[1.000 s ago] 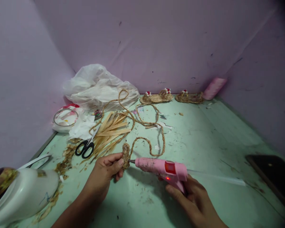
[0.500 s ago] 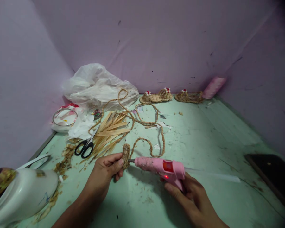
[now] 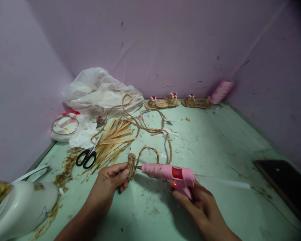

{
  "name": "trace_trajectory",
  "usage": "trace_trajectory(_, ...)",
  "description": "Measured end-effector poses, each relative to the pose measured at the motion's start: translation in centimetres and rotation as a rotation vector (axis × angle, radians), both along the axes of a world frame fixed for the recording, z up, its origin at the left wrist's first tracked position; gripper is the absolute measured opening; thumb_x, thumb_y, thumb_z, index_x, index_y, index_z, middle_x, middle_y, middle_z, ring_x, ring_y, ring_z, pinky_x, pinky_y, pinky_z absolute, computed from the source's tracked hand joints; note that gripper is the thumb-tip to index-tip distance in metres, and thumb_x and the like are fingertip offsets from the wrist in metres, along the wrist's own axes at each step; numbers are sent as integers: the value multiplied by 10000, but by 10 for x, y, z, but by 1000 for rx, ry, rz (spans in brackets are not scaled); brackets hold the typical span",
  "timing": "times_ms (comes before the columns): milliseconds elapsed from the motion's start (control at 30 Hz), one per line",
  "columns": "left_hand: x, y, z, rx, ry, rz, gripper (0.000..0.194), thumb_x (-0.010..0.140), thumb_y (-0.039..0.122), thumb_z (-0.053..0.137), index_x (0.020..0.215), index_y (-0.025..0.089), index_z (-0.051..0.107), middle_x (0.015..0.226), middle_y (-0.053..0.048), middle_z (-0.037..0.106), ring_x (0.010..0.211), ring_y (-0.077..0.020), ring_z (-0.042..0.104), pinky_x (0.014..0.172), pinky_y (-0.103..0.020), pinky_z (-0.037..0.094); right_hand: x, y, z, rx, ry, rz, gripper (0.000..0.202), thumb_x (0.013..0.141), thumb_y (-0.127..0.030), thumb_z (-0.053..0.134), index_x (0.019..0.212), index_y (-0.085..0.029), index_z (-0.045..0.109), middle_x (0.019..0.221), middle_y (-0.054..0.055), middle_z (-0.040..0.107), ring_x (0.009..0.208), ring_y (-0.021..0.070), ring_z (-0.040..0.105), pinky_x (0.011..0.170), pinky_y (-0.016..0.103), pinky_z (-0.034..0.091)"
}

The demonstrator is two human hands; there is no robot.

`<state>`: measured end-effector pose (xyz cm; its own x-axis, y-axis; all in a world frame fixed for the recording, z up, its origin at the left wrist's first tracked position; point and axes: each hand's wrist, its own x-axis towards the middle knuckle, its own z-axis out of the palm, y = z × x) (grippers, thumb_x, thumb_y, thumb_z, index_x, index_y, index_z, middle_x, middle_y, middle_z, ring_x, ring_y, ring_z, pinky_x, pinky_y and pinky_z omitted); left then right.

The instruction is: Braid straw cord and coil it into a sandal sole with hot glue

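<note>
My left hand (image 3: 112, 180) pinches a small oblong coil of braided straw cord (image 3: 131, 166), held upright above the table. From the coil a long braided tail (image 3: 169, 144) loops away over the tabletop. My right hand (image 3: 200, 207) is wrapped round the handle of a pink hot glue gun (image 3: 165, 172) with its red light lit. The gun's metal nozzle points left and meets the coil's right side, or comes very close to it; I cannot tell if they touch. A clear glue stick (image 3: 223, 181) sticks out of the gun's back end.
Black-handled scissors (image 3: 86, 157) lie by loose straw strips (image 3: 115, 137). Behind are a white plastic bag (image 3: 102, 88), two small woven slippers (image 3: 163, 103) (image 3: 197, 102) with beads, and a pink roll (image 3: 222, 92). A white jar (image 3: 27, 207) lies front left; a dark phone-like slab (image 3: 283, 184) lies right.
The whole view has shifted slightly, so table things sit a little further left. The glue gun and the coil keep nearly the same place relative to each other; both grips are unchanged.
</note>
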<state>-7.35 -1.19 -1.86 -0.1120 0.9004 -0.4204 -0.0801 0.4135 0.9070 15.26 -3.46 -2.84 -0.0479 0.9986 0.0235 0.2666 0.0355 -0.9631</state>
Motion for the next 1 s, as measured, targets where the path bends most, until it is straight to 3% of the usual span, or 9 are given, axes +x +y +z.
trace_trajectory(200, 1, 0, 2, -16, -4, -2, 396, 546, 349, 746, 849, 95, 727, 444, 17, 506, 421, -76, 396, 422, -206, 267, 3, 2, -2, 60, -35, 62, 213, 798, -367, 563, 789, -201, 695, 619, 10, 611, 549, 152, 543, 486, 258, 462)
trace_trajectory(567, 1, 0, 6, -62, 1, -11, 422, 525, 357, 757, 858, 98, 735, 447, 12, 521, 409, -75, 404, 420, -206, 279, 3, 1, 1, 16, 19, -1, 232, 780, -388, 566, 848, -203, 689, 634, 4, 602, 566, 152, 540, 476, 258, 442)
trace_trajectory(800, 2, 0, 5, -57, 10, -26, 416, 524, 372, 765, 842, 104, 744, 445, 10, 522, 402, -72, 404, 416, -201, 278, 1, 1, 5, -19, 80, -39, 208, 770, -388, 571, 721, -193, 626, 640, 10, 591, 581, 154, 542, 463, 248, 417)
trace_trajectory(1000, 0, -1, 4, -69, 14, -26, 422, 512, 369, 774, 836, 100, 744, 482, -2, 556, 403, -67, 412, 414, -198, 283, 5, 2, -1, 17, 66, -36, 205, 777, -373, 575, 810, -183, 645, 689, 15, 625, 607, 158, 561, 446, 228, 399)
